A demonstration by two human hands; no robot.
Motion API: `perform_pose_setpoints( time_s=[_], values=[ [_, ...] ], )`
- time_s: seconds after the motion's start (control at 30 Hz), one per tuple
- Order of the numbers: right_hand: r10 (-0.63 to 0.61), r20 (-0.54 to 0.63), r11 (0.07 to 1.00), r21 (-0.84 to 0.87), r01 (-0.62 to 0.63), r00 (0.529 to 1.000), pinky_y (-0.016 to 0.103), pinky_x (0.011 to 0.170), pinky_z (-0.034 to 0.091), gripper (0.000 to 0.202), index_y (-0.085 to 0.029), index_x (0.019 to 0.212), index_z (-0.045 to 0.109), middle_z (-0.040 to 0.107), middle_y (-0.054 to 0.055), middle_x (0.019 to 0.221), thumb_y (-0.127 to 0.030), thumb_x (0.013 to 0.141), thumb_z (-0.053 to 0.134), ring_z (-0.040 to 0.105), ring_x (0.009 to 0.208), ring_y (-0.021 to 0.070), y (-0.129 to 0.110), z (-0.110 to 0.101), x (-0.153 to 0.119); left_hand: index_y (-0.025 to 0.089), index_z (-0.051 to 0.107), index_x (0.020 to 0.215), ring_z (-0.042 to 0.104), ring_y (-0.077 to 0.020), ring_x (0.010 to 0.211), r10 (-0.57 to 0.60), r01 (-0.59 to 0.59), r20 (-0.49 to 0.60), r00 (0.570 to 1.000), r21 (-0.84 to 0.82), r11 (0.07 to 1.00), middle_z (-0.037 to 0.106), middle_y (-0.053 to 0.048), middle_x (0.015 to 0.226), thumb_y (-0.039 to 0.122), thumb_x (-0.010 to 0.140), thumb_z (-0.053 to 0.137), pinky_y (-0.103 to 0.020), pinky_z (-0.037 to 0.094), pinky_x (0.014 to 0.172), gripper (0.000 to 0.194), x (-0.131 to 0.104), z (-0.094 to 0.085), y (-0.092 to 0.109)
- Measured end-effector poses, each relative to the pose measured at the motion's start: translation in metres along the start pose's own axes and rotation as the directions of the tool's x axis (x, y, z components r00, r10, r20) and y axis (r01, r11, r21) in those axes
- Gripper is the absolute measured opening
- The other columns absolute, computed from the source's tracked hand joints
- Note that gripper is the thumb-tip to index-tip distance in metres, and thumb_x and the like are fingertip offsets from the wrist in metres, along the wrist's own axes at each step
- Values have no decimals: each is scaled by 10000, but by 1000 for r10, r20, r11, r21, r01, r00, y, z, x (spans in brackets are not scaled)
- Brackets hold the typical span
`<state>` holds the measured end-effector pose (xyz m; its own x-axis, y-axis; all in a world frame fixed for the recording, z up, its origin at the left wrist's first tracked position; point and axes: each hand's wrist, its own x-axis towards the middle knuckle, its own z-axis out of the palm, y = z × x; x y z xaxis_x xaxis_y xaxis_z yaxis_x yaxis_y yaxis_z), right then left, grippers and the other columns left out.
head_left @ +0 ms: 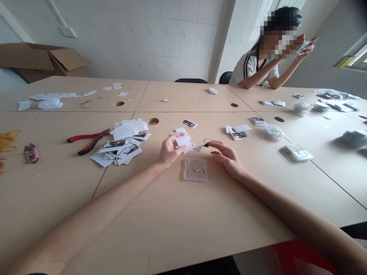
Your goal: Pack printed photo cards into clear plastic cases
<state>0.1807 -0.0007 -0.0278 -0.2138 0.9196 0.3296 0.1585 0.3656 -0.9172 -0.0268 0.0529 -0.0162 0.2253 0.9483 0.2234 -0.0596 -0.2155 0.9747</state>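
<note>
My left hand (169, 149) pinches a small white card (182, 141) between thumb and fingers, blank side up. Just right of it, my right hand (228, 156) has its index finger and thumb at the edge of a bent paper slip (200, 146). A thin reddish outline shows by those fingertips, too small to name. Below both hands lies a clear plastic box (195, 178) holding several small gold-coloured hooked pieces. A few more white cards (180, 131) rest on the table behind my left hand, partly hidden by it.
Left of my hands are a heap of photo cards (123, 147), red-handled pliers (93, 143) and a pinkish tool (32, 154). Right are more cards (239, 133) and stacked clear packets (298, 152). Across the table (172, 214), a person (252, 68) holds something small. A carton (65, 63) stands back left.
</note>
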Motion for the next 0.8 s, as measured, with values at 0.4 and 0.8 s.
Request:
perform_pose_setpoints(
  time_s=[0.4,0.8],
  values=[
    [139,-47,977,169,-129,989,394,875,402,376,-229,1114,543,511,47,1201,-232,742,489,444,1125,228,16,-3,5,121,517,1043,580,-184,890,-31,31,-8,999,-9,999,592,-127,1060,140,582,635,-286,482,717,476,1,0,0],
    [283,-155,879,436,-192,947,191,487,352,225,-191,694,487,498,-51,624,-244,597,683,452,525,70,6,0,6,132,501,1061,579,-167,803,-14,16,-19,1000,107,994,607,-72,895,136,579,609,-266,484,657,494,-1,-1,-1]
  ],
)
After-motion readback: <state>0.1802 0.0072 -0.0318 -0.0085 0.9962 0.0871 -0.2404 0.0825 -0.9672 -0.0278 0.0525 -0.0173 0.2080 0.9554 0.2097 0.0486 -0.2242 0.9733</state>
